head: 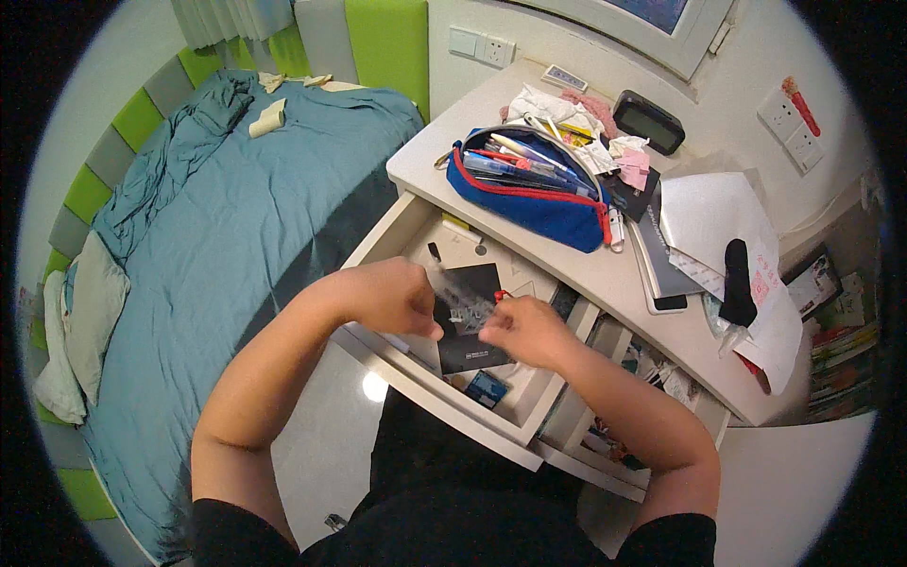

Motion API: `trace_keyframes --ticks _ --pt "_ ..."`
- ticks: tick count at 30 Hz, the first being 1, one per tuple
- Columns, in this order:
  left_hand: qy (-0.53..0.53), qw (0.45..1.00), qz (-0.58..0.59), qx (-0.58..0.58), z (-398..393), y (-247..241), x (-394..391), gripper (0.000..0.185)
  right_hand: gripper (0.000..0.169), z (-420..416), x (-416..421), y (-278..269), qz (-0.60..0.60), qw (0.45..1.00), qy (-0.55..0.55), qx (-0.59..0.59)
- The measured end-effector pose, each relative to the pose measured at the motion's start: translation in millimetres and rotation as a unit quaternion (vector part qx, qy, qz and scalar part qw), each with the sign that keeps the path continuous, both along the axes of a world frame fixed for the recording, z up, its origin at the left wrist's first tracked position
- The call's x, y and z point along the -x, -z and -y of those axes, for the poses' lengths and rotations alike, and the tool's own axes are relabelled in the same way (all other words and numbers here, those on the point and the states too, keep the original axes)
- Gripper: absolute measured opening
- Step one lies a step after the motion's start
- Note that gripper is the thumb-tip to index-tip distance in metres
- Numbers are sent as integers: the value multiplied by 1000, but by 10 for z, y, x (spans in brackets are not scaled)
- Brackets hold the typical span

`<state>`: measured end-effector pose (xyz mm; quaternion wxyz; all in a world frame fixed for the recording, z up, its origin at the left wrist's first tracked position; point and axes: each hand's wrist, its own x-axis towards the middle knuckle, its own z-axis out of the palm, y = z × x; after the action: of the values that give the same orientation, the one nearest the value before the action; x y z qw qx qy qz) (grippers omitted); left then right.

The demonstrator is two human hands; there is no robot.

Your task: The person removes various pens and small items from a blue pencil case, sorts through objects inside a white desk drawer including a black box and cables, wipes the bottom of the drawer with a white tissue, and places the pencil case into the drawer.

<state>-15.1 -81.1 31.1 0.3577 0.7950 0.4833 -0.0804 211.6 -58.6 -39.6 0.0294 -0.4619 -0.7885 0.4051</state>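
Note:
A blurred strip of clear plastic (pixel 464 299) stretches between my two hands above an open white desk drawer (pixel 418 216). My left hand (pixel 397 299) is curled at one end of the strip, knuckles up, its fingertips mostly hidden. At the other end, my right hand (pixel 528 332) pinches with thumb and fingers. Just behind the right fingers shows a small red item (pixel 502 295). Below the hands, a black printed booklet or card (pixel 468 358) lies flat in the drawer. Nearer the drawer front is a small dark blue packet (pixel 486 389).
On the desktop (pixel 429 159) stands an unzipped blue pencil case (pixel 524 216) full of pens. Crumpled tissues (pixel 549 106), a black digital clock (pixel 648 122), papers (pixel 708 205) and a phone (pixel 655 283) lie beyond. Another cluttered drawer (pixel 602 432) is open at right. A bed (pixel 283 191) stands left.

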Motion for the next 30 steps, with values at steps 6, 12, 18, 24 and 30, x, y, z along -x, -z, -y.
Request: trace_keyframes --ticks 6,12,18,24,30 --pt "34 993 -36 -104 -177 497 -423 24 24 -42 -423 -265 -236 962 138 -11" --pt "114 904 -30 -412 -290 1108 -960 20 17 -121 -482 -391 -388 891 234 41" --pt "204 884 -26 -419 -322 1064 -952 19 20 -106 -447 -391 -496 830 245 69" --pt "2 926 108 -362 -168 546 -606 13 18 -118 -530 -482 -555 786 260 86" --pt "-340 821 456 46 -33 275 -400 16 17 -149 -500 -655 -583 762 251 130"
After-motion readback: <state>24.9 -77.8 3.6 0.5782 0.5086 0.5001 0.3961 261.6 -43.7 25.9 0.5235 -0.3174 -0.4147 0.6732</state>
